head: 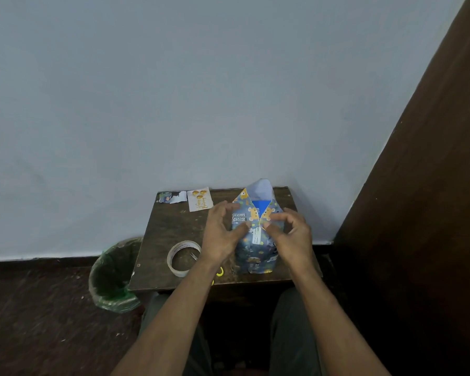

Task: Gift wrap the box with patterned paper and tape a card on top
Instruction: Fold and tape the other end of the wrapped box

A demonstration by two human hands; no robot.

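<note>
A box (260,206) stands upright on the small dark wooden table (163,229), wrapped in blue patterned paper (255,253) with yellow bears. Its top end is open, showing the blue box, and a pale flap sticks up at the back. My left hand (223,234) presses the left side flap inward with its thumb. My right hand (291,234) does the same on the right flap, so the two flaps meet in the middle. A white card (200,198) with gold balloons lies at the table's back left. A roll of clear tape (183,257) lies left of my left hand.
A scrap of wrapping paper (171,197) lies at the table's back left corner. Yellow scissor handles (219,272) peek out under my left wrist. A bin with a green liner (114,275) stands on the floor to the left. A dark wooden panel (432,185) rises on the right.
</note>
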